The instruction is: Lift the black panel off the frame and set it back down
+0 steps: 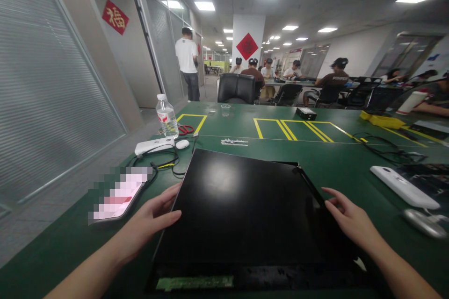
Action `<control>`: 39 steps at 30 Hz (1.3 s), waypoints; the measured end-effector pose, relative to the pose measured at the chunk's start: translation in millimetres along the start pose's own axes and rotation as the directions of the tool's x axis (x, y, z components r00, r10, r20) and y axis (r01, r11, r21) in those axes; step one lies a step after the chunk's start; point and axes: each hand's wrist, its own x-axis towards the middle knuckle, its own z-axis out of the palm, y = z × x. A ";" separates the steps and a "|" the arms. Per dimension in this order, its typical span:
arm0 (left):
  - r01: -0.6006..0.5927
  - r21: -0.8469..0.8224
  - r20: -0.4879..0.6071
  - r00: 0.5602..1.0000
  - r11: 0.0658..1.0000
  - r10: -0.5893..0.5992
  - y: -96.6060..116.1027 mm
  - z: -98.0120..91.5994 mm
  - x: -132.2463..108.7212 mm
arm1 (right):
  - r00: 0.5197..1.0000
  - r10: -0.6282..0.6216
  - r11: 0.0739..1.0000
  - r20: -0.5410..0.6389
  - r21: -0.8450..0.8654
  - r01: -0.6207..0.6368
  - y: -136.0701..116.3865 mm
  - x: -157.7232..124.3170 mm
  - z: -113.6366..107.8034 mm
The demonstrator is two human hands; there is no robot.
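A large black display panel (238, 210) lies in front of me, glossy with a ceiling light mirrored in it. Along its near edge shows a green circuit strip (194, 283). Under its right side a black frame (310, 186) sticks out. My left hand (159, 208) grips the panel's left edge, thumb on top and the other fingers partly hidden below. At the right edge, my right hand (345, 212) is closed on the frame, its thumb against the rim and fingers curled. A phone with a lit screen (122, 196) lies left of my left hand.
The green table (217, 124) bears yellow tape outlines. A water bottle (167, 117), red-handled scissors (185, 129), a white device (154, 145) and cables stand at left. Another white device (403, 187) and a grey mouse (424, 223) lie right. Several people sit farther back; one person (187, 63) stands.
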 end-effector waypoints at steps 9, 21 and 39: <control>0.086 -0.220 0.060 0.995 0.972 -0.074 -7.2 2.8 2.6 | 0.999 0.023 0.996 -0.029 0.087 -0.020 1.4 3.7 1.6; 0.034 -0.259 0.059 0.998 0.965 -0.019 -7.8 10.4 4.0 | 0.999 0.045 0.985 -0.012 0.165 -0.042 7.3 4.1 5.3; 0.013 -0.294 -0.072 0.997 0.956 -0.035 -15.3 2.2 8.3 | 0.967 0.254 0.794 0.001 0.571 -0.209 -13.0 -0.9 -2.8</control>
